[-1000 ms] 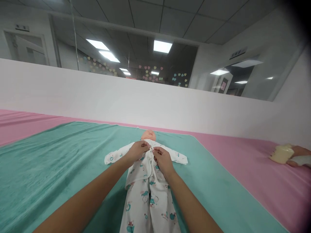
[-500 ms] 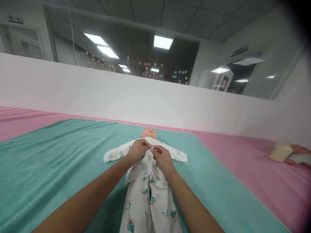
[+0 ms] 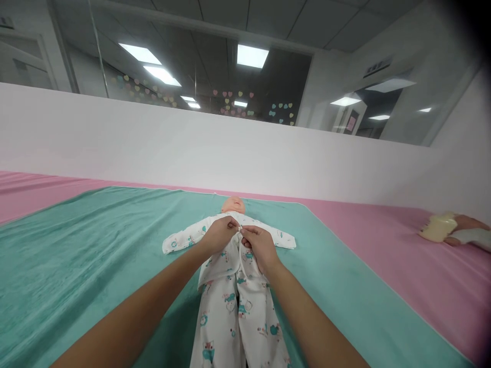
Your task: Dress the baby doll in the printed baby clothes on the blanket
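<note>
Just below the doll's head (image 3: 233, 205), your left hand (image 3: 219, 236) and right hand (image 3: 259, 247) pinch the jacket tie (image 3: 240, 231) shut; judging by that, knotting comes next and needs even tension.

Two forearms showing from lower frame edge, both bare, wearing no sleeves up to where view is cutting off. Left hand (image 3: 219, 236) and right hand (image 3: 258, 245) bare, wearing no gloves. No rings, watch or bracelet showing on visible wrists and fingers. Nails too small to be telling.
</note>
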Demonstrator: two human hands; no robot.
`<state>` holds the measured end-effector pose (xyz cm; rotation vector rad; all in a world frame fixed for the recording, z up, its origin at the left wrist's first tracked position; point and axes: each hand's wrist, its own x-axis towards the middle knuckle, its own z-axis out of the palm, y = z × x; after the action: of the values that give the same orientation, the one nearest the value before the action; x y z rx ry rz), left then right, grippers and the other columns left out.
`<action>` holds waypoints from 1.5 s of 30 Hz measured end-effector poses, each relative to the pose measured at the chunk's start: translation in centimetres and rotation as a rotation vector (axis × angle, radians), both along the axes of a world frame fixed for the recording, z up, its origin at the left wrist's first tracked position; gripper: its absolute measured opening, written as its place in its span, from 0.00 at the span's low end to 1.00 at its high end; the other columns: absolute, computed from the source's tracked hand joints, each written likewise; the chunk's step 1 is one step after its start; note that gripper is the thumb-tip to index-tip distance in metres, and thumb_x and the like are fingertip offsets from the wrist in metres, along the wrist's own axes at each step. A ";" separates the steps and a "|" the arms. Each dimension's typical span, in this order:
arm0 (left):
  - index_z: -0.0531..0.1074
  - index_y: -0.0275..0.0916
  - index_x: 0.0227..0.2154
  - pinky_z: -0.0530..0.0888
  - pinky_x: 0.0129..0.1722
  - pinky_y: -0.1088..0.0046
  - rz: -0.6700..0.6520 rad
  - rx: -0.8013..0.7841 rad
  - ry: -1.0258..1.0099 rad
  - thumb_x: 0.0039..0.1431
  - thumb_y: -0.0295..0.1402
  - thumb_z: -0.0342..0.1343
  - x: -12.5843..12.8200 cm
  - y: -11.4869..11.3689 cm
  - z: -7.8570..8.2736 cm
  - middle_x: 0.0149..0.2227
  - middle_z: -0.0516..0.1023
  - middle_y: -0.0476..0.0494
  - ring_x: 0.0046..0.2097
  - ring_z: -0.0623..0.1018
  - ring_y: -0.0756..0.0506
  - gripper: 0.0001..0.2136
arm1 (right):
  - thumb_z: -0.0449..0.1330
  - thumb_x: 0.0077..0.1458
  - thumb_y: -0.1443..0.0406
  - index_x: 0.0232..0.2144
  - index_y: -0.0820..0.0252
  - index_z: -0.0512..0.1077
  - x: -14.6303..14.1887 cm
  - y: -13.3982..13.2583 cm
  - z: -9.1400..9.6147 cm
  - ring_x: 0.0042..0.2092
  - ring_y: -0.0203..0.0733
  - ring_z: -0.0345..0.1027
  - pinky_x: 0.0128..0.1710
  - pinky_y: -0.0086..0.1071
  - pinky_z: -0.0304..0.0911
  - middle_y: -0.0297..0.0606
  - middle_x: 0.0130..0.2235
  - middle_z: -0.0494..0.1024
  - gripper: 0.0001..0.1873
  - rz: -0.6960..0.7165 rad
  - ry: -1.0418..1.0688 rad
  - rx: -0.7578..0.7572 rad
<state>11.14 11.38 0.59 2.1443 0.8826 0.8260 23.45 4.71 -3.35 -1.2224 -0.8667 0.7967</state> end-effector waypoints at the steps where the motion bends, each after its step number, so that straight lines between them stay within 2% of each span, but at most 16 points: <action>1: 0.71 0.39 0.29 0.65 0.32 0.75 -0.006 0.001 0.008 0.52 0.34 0.49 0.0 0.0 0.0 0.31 0.76 0.49 0.34 0.73 0.47 0.07 | 0.63 0.41 0.59 0.33 0.66 0.73 0.0 -0.1 0.1 0.23 0.30 0.60 0.22 0.24 0.55 0.34 0.21 0.70 0.17 0.008 0.037 -0.006; 6: 0.72 0.39 0.28 0.65 0.31 0.76 -0.018 -0.008 0.000 0.50 0.33 0.51 -0.1 0.1 0.3 0.30 0.75 0.49 0.33 0.73 0.48 0.06 | 0.65 0.37 0.62 0.27 0.68 0.73 -0.1 -0.7 0.9 0.23 0.31 0.61 0.23 0.25 0.56 0.36 0.20 0.70 0.14 0.053 0.109 -0.039; 9: 0.72 0.39 0.27 0.64 0.25 0.78 -0.017 -0.091 -0.017 0.49 0.34 0.53 -0.3 0.1 0.6 0.25 0.73 0.50 0.26 0.71 0.51 0.06 | 0.66 0.36 0.63 0.26 0.68 0.74 -0.1 -1.0 1.2 0.22 0.30 0.60 0.22 0.24 0.55 0.35 0.20 0.71 0.13 0.067 0.108 -0.057; 13: 0.71 0.39 0.29 0.57 0.16 0.79 -0.018 -0.253 -0.058 0.49 0.38 0.55 -0.6 0.1 0.7 0.18 0.66 0.54 0.17 0.62 0.54 0.08 | 0.66 0.37 0.62 0.31 0.67 0.74 0.0 -0.8 0.7 0.21 0.28 0.58 0.21 0.24 0.54 0.34 0.20 0.70 0.16 0.038 0.097 -0.039; 17: 0.70 0.38 0.27 0.54 0.14 0.79 -0.060 -0.330 -0.124 0.47 0.41 0.56 -0.8 0.4 0.3 0.16 0.63 0.55 0.15 0.59 0.55 0.10 | 0.66 0.37 0.62 0.35 0.66 0.74 -0.1 -0.6 0.1 0.22 0.29 0.60 0.22 0.24 0.55 0.34 0.21 0.71 0.20 0.013 0.081 -0.015; 28: 0.70 0.37 0.25 0.53 0.13 0.79 -0.021 -0.344 -0.144 0.45 0.41 0.57 -0.8 0.4 -0.1 0.18 0.61 0.54 0.16 0.58 0.55 0.11 | 0.65 0.38 0.60 0.39 0.67 0.73 0.0 -0.9 0.3 0.22 0.30 0.58 0.21 0.25 0.52 0.31 0.19 0.68 0.24 0.025 0.101 0.008; 33: 0.70 0.37 0.24 0.53 0.14 0.78 -0.043 -0.335 -0.134 0.45 0.39 0.56 -0.8 0.3 0.0 0.17 0.60 0.54 0.16 0.57 0.55 0.09 | 0.64 0.40 0.60 0.40 0.66 0.73 -0.2 -0.9 0.1 0.22 0.29 0.57 0.22 0.25 0.51 0.31 0.20 0.67 0.23 0.031 0.057 0.040; 39: 0.72 0.37 0.25 0.57 0.19 0.78 -0.049 -0.201 -0.131 0.47 0.38 0.54 -0.7 0.2 -0.2 0.20 0.68 0.52 0.20 0.62 0.54 0.09 | 0.64 0.40 0.60 0.31 0.65 0.72 -0.5 -0.7 0.1 0.21 0.28 0.58 0.20 0.24 0.50 0.30 0.20 0.67 0.15 0.044 0.015 0.052; 43: 0.73 0.37 0.26 0.63 0.27 0.77 -0.023 -0.123 -0.113 0.47 0.36 0.53 -0.4 0.3 -0.4 0.27 0.75 0.49 0.30 0.71 0.49 0.08 | 0.66 0.37 0.62 0.31 0.61 0.65 -0.5 -0.6 0.5 0.20 0.29 0.60 0.18 0.23 0.51 0.27 0.22 0.68 0.18 0.034 0.050 0.054; 45: 0.73 0.37 0.26 0.65 0.30 0.76 -0.015 -0.099 -0.104 0.47 0.35 0.52 -0.3 0.3 -0.4 0.30 0.76 0.48 0.33 0.72 0.48 0.08 | 0.66 0.37 0.63 0.33 0.61 0.64 -0.4 -0.6 0.6 0.20 0.29 0.61 0.18 0.23 0.52 0.28 0.22 0.69 0.19 0.050 0.057 0.040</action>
<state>10.86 11.68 0.23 2.0018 0.8357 0.8606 23.04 4.09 -2.74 -1.1416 -0.8656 0.8471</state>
